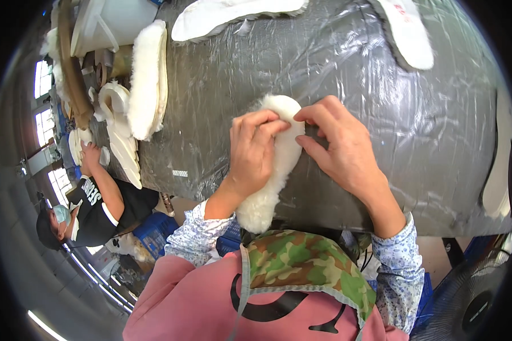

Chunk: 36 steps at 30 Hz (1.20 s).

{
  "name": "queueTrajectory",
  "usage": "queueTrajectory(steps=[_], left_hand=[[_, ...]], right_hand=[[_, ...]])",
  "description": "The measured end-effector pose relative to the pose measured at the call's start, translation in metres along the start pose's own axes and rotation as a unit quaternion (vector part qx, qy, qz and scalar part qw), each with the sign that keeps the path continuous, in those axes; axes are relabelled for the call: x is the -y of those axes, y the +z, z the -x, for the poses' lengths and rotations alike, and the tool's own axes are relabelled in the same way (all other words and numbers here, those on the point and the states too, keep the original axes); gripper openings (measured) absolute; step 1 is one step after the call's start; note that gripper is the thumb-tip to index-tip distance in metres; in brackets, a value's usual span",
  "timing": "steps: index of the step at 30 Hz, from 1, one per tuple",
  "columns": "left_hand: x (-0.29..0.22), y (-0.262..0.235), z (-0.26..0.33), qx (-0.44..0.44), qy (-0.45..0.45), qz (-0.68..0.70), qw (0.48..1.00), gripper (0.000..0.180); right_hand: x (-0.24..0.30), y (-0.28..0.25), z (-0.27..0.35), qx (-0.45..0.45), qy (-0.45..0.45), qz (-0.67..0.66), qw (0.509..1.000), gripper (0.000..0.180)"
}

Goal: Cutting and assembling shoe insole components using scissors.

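Note:
A white fleece insole [286, 154] lies slanted in front of me on the plastic-covered table, its smooth pale face partly turned up and fluffy pile along its edge and near end. My left hand [252, 149] is closed on its left side, with the fingertips curled over onto the smooth face. At the upper right edge of the insole is my right hand [347, 148]. Its index fingertip meets the edge, and the thumb sits a little lower with a gap between them. My left palm hides part of the insole.
Two more insoles, one white [233, 17] and one with red marks [409, 34], lie at the far side. A fluffy insole stack [148, 82] and fanned insoles [122, 136] stand at left. Beyond, a masked co-worker [96, 199] handles pieces. A fan [472, 301] is at lower right.

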State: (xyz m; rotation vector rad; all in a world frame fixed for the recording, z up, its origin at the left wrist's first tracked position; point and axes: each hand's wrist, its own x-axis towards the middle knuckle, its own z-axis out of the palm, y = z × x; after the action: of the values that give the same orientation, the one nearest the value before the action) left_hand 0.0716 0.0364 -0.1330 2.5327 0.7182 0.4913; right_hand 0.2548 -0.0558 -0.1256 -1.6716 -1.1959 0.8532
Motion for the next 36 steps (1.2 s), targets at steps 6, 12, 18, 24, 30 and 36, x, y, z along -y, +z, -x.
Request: queueTrajectory(steps=[6,12,18,24,30,36], left_hand=[[-0.015,-0.014,0.003,0.076,0.037,-0.05,0.995,0.04],[-0.022,0.001,0.017,0.106,0.006,-0.104,0.989,0.072],[-0.017,-0.006,0.024,0.106,0.001,-0.044,0.993,0.073],[-0.052,0.003,0.052,0.157,-0.042,-0.162,0.973,0.078],[-0.024,-0.009,0.053,0.158,0.036,-0.137,0.977,0.072],[-0.018,-0.031,0.067,0.097,0.028,-0.122,0.987,0.082]], right_hand=[[-0.012,-0.002,0.023,-0.078,-0.038,-0.017,0.996,0.024],[-0.006,0.017,0.029,-0.104,-0.111,0.109,0.982,0.037],[-0.023,0.005,0.015,-0.069,-0.078,0.093,0.99,0.031],[-0.017,0.006,0.011,-0.086,-0.302,0.207,0.927,0.037],[-0.02,-0.002,-0.012,-0.01,-0.255,0.291,0.922,0.039],[-0.012,0.013,-0.04,0.076,-0.143,0.047,0.986,0.039]])
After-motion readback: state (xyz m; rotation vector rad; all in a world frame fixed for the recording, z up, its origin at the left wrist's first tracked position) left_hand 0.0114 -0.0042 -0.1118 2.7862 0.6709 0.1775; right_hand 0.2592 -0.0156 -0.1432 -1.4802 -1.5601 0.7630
